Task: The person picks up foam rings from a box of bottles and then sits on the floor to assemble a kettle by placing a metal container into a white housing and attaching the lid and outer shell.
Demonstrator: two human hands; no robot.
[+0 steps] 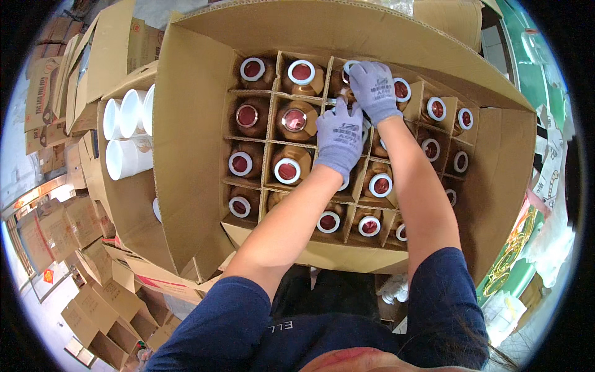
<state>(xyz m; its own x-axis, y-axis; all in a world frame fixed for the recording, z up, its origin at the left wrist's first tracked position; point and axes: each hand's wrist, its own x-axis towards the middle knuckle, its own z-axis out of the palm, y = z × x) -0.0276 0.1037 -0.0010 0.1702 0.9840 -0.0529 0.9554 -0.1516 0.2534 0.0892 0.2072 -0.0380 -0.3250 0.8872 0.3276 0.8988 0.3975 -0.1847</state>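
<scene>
The brown jar (344, 87) in the divided carton (192, 155), upper centre of frame, is pinched by the gloved right hand (374, 90) and left hand (339, 137); snagging the cardboard divider (271, 118) could tip it.

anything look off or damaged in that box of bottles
Nothing stands out. The brown bottles sit upright, one per cell of the cardboard divider, caps on. The left hand and right hand cover a few cells in the carton, so those cannot be checked.

Both gloved hands, left hand (339, 137) and right hand (374, 90), reach among brown bottles (291, 166) in a divided carton (192, 124).
</scene>
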